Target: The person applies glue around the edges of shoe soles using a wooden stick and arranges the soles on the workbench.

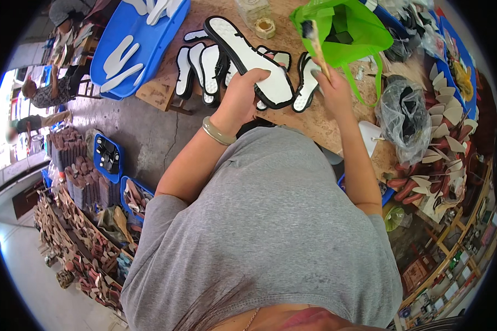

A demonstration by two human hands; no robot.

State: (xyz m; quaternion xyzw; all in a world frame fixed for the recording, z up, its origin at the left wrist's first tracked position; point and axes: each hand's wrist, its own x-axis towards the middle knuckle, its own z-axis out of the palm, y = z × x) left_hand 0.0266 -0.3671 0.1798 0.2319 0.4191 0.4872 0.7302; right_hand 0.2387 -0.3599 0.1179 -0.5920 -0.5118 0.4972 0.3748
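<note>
My left hand (244,95) is closed round a shoe sole (243,52), white on its upper face with a black rim, held tilted above the table. Its thumb presses on the white face. In my right hand (334,88) is a wooden-handled brush (318,49), bristles up, the dark tip beside a green bag. More black-rimmed white soles (196,63) lie on the table under and left of the held one. Another pair of soles (305,83) rests just left of my right hand. A small open jar (265,27) stands beyond the held sole.
A blue tray (96,60) with white insoles is at the left. The green bag (364,27) stands open at the back right. Near it lies a clear plastic bag (406,118) with dark contents. Shoe parts (442,143) crowd the right; stacked pieces (83,176) and two people are at far left.
</note>
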